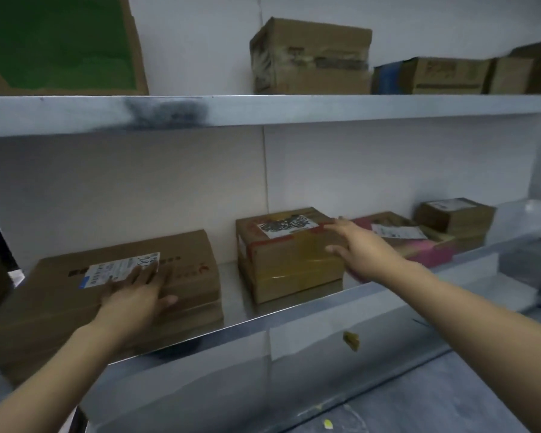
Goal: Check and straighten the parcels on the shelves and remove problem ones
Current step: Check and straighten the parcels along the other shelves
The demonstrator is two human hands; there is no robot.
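Grey metal shelving carries the parcels. Its middle shelf holds, from left to right, a wide flat cardboard carton, a squarer tape-wrapped box, a pink parcel and a small stack of brown boxes. The step in hand looks like squaring up the two nearer parcels. The carton lies skewed to the front lip, so a light downward press and a slow pivot of its near end would probably bring it parallel without dragging. The tape-wrapped box is best pushed from its side wall, not its slick top, leaving a gap to the pink parcel just beside it. The left hand lies flat on the carton's top, fingers straight and gripping nothing. It covers a corner of the shipping label, so it would do well to move off before the label is checked. The right hand is spread and unclenched at the box's top right edge. Blur hides whether it actually touches. That hand also screens the pink parcel's near left end. The carton's left end merges into the dim frame edge, so any overhang there cannot be judged. The upper-shelf boxes are too smeared to inspect, and the print on the box's white label is unreadable.
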